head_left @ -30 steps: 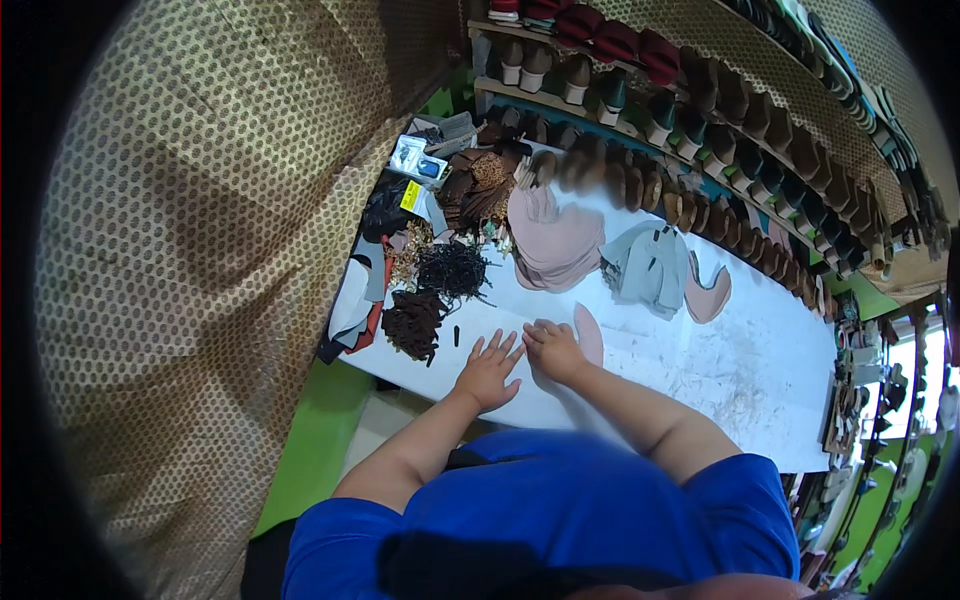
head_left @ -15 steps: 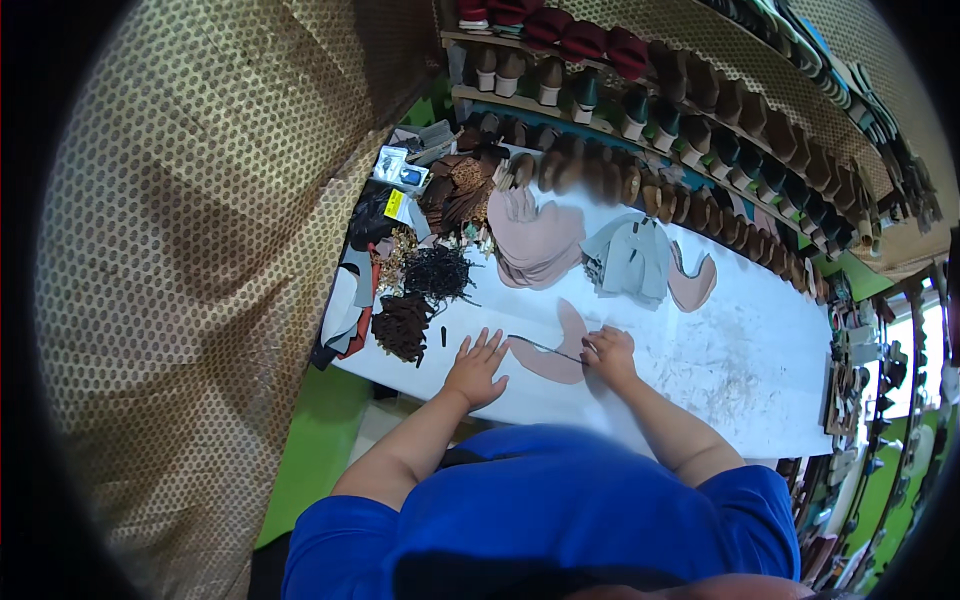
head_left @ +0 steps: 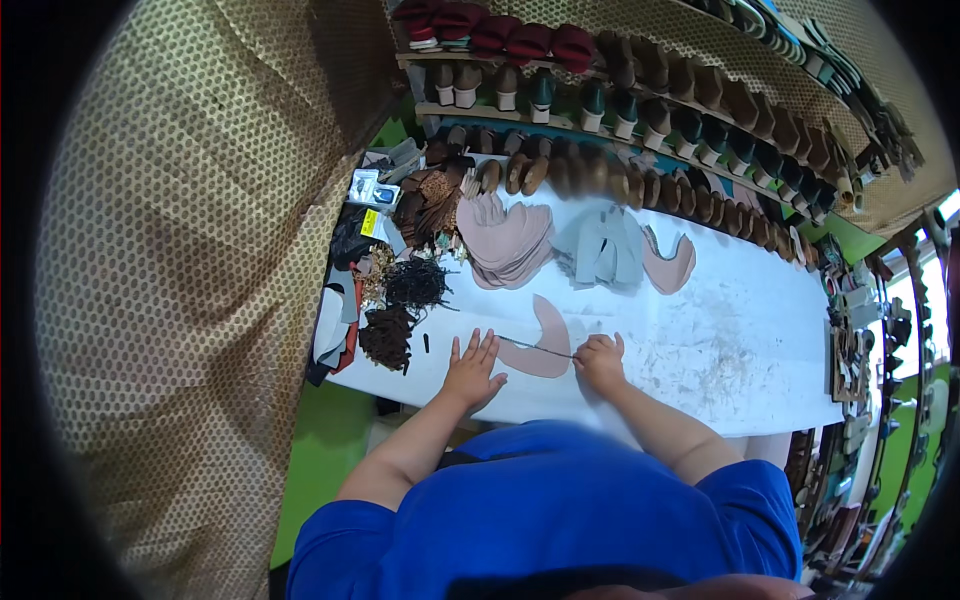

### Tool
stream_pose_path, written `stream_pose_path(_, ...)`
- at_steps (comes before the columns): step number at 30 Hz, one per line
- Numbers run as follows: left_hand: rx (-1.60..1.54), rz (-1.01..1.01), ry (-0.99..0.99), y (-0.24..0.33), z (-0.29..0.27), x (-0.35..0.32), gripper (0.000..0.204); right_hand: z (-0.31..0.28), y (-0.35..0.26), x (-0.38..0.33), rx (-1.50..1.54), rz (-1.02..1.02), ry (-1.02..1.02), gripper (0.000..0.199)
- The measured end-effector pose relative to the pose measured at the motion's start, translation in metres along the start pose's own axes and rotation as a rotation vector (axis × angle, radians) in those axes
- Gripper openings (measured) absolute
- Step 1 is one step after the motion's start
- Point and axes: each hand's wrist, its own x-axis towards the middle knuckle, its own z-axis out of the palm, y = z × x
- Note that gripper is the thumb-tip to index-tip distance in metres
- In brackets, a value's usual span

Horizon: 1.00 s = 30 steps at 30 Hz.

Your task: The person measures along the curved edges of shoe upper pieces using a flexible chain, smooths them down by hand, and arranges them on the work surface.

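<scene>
A thin dark strip (head_left: 538,347) stretches across a pink crescent-shaped piece (head_left: 545,362) on the white table. My left hand (head_left: 470,374) lies flat on the table with its fingers spread, their tips by the strip's left end. Whether they press on that end cannot be made out. At the other end, my right hand (head_left: 601,365) is closed, its thumb and fingers pinching the strip. Left of my left hand lies a short black piece (head_left: 426,343).
Pink cut pieces (head_left: 505,240) and grey pieces (head_left: 600,250) lie stacked farther back, beside another pink curved piece (head_left: 670,262). Black strips (head_left: 418,283) and brown strips (head_left: 385,337) are heaped at left. Shoes line the back shelves (head_left: 560,125); a patterned curtain (head_left: 200,250) hangs at left.
The view has shifted, so the table and shelves appear farther left. My right hand keeps hold of the strip's end, with a finger now raised. My left hand stays flat.
</scene>
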Motion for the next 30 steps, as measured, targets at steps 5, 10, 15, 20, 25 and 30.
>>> stream_pose_path(5, -0.012, -0.051, 0.017, 0.003, 0.006, 0.003, 0.082, 0.007, 0.002, 0.001, -0.064, -0.092, 0.067, 0.010)
stream_pose_path(10, -0.019, -0.108, 0.014, 0.009, 0.004, 0.005, 0.080, -0.007, -0.007, -0.005, -0.056, -0.111, 0.053, 0.013)
stream_pose_path(15, -0.009, -0.133, 0.001, 0.012, 0.001, 0.006, 0.076, -0.014, -0.011, -0.011, -0.026, -0.129, 0.002, 0.015)
stream_pose_path(20, 0.000, -0.149, -0.002, 0.016, -0.003, 0.008, 0.074, -0.020, -0.021, -0.012, -0.009, -0.137, 0.053, 0.018)
stream_pose_path(25, 0.038, -0.156, -0.010, 0.020, -0.008, 0.010, 0.072, -0.014, -0.018, -0.010, -0.053, -0.113, 0.074, 0.019)
stream_pose_path(30, 0.104, -0.111, 0.000, 0.021, -0.005, 0.015, 0.072, -0.002, -0.015, -0.014, -0.073, -0.077, -0.004, 0.015)
